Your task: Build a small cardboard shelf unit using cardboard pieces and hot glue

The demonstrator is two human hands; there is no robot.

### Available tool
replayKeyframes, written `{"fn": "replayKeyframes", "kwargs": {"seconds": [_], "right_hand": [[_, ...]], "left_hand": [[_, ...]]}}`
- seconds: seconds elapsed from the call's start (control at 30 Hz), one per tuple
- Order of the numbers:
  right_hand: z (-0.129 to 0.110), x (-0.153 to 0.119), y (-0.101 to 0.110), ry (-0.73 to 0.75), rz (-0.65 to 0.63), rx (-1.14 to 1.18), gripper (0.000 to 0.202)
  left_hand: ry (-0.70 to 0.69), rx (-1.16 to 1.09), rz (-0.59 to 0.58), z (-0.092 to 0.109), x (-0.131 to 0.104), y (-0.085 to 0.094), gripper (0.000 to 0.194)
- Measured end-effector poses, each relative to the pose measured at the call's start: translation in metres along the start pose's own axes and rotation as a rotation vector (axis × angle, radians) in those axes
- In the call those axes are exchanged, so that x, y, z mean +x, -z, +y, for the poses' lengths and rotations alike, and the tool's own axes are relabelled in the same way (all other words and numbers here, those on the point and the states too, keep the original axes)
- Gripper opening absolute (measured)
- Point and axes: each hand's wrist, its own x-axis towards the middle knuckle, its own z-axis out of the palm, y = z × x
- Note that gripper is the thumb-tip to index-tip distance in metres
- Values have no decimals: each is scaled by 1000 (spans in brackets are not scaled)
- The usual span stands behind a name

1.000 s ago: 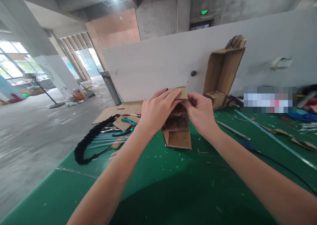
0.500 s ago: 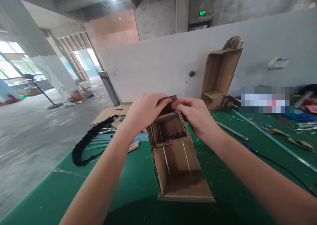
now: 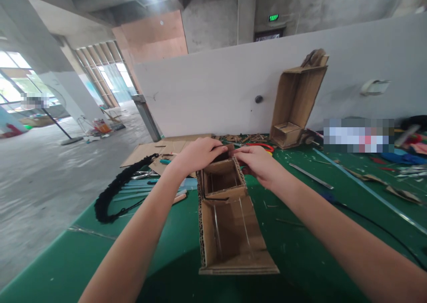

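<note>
A cardboard box model (image 3: 233, 232) with two compartments, its walls showing corrugated edges, sits in front of me over the green table. Its far end is between my hands. My left hand (image 3: 200, 154) is closed on that end from the left, fingers curled over a small dark cardboard piece (image 3: 224, 154) there. From the right, my right hand (image 3: 255, 160) pinches the same end, thumb and index finger near the left fingertips. Part of the far end is hidden behind my fingers.
A taller cardboard box model (image 3: 293, 103) stands by the white partition (image 3: 207, 94). On the green table (image 3: 160, 254) lie a black fuzzy strip (image 3: 113, 196), a metal ruler (image 3: 311, 175), a blue strip (image 3: 367, 187), red-handled scissors (image 3: 263, 147) and cardboard scraps.
Both hands and the far end of the cardboard model have come down, and its near end has shifted slightly left. The scissors and scraps behind it now show.
</note>
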Motion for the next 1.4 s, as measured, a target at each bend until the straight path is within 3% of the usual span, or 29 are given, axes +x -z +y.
{"fn": "replayKeyframes", "kwargs": {"seconds": [0.17,0.33,0.53,0.67,0.83,0.93,1.13,1.4], "right_hand": [[-1,-1,5,33,-58,-181,14],[-3,1,12,153,-41,-380,21],[-14,-4,14,360,27,-453,36],[-13,-9,15,443,-82,-397,40],[-4,-5,22,526,-152,-507,57],[-2,-2,27,517,-160,-508,61],[2,5,35,489,-173,-477,55],[8,9,33,448,-126,-319,59]], "left_hand": [[0,-37,-68,0,0,-1,37],[-1,-47,-58,0,0,1,38],[0,-36,188,-5,-1,13,33],[83,53,364,-2,-3,17,31],[82,142,450,9,-4,13,30],[31,143,415,13,-6,15,33],[-121,165,210,6,-11,22,62],[-23,166,193,-1,-9,12,64]]}}
